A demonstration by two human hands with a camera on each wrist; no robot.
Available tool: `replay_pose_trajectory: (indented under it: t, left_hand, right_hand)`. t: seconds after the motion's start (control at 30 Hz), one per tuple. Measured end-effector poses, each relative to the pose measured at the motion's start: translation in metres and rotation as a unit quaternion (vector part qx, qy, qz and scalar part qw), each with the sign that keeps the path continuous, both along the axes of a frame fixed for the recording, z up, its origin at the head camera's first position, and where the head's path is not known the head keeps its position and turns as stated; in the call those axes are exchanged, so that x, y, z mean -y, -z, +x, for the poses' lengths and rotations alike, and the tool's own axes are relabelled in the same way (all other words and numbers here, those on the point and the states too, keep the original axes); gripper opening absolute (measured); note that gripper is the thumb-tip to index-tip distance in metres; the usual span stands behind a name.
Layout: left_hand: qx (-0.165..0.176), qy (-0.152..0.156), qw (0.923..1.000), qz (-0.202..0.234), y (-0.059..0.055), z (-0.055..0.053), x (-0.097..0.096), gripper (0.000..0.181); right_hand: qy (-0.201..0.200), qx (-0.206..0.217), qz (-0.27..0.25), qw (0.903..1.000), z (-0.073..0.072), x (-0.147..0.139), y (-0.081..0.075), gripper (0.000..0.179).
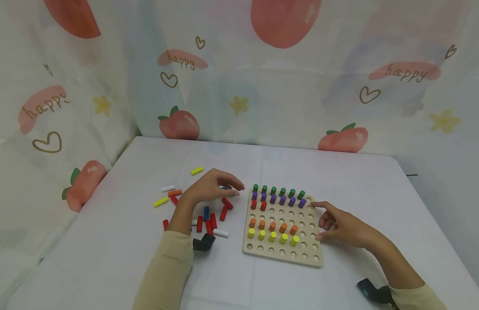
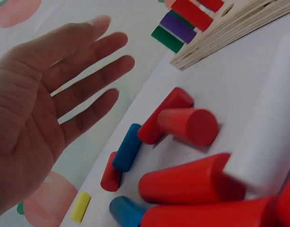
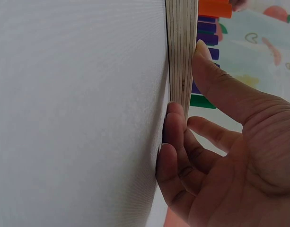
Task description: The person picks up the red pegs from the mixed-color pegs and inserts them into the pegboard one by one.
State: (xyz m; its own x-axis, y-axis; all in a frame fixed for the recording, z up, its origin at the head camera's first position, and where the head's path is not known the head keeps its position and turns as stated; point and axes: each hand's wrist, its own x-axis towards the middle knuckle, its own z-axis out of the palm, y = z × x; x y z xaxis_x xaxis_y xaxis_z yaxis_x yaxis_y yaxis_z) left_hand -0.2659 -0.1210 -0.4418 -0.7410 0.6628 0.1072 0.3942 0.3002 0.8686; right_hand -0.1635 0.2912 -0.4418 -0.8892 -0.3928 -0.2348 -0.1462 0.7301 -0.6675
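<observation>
A wooden pegboard (image 1: 310,257) lies flat on the table, with rows of green (image 1: 282,192), purple (image 1: 282,200), orange (image 1: 272,226) and yellow (image 1: 272,236) pegs upright in its holes. Two red pegs (image 1: 264,206) stand in another row. My right hand (image 1: 341,226) holds the board's right edge, its thumb (image 3: 208,71) on the top and other fingers against the side. Left of the board, my left hand (image 1: 214,186) hovers over loose pegs with nothing in it, fingers extended. Loose red pegs (image 2: 197,182) and a blue peg (image 2: 127,147) show below its palm.
More loose pegs lie scattered on the left of the white table (image 1: 107,241), among them a yellow peg (image 1: 197,171), an orange peg (image 1: 175,193) and a white peg (image 1: 220,233). A patterned cloth (image 1: 231,86) hangs behind the table.
</observation>
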Motion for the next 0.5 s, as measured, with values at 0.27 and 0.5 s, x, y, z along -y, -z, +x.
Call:
replay_pose_trajectory:
  t: [0.27, 0.5]
  left_hand:
    - [-0.025, -0.069, 0.9967, -0.033, 0.002, -0.003, 0.02, 0.025]
    - [-0.027, -0.121, 0.9907, -0.055, 0.007, -0.005, 0.032, 0.026]
  right_hand:
    - [-0.002, -0.001, -0.001, 1.0, 0.0, 0.0, 0.001, 0.089]
    - [-0.002, -0.001, -0.001, 1.0, 0.0, 0.0, -0.001, 0.09]
